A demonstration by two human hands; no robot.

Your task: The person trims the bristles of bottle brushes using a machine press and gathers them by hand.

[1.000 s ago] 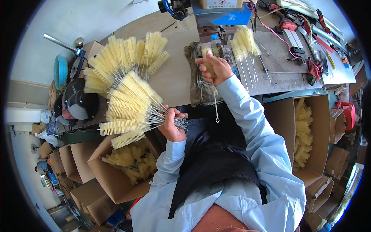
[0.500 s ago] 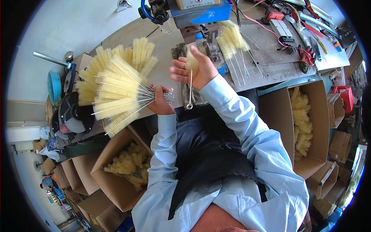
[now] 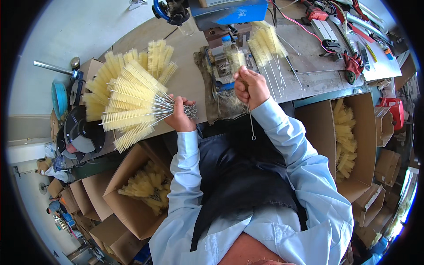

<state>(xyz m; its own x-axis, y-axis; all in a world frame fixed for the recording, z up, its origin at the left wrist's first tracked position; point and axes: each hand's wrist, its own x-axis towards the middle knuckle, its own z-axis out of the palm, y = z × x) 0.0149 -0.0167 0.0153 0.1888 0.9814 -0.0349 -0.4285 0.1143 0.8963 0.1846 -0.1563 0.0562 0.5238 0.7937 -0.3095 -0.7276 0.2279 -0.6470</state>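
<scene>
My left hand (image 3: 180, 116) is closed around the wire handles of a fanned bundle of bottle brushes (image 3: 132, 95) with pale yellow bristles. Their looped wire ends stick out on the right side of that fist. In my right hand (image 3: 252, 87) is a single bottle brush (image 3: 239, 58), pinched near the lower end of its bristles. Its bristle head points up and away, and its bare wire hangs below the hand to a small ring. Just beyond that brush sits a small metal fixture (image 3: 216, 73) with blue parts on the bench.
A blue machine housing (image 3: 229, 15) stands over the fixture. More brushes (image 3: 267, 42) lie to its right on the bench (image 3: 304, 66). Cardboard boxes of brushes stand at lower left (image 3: 121, 190) and right (image 3: 360, 176). A bench grinder (image 3: 79, 132) is at far left.
My right hand has turned over and closed from an open palm around its brush, moving right and slightly nearer. The left hand with its bundle has shifted only slightly left.
</scene>
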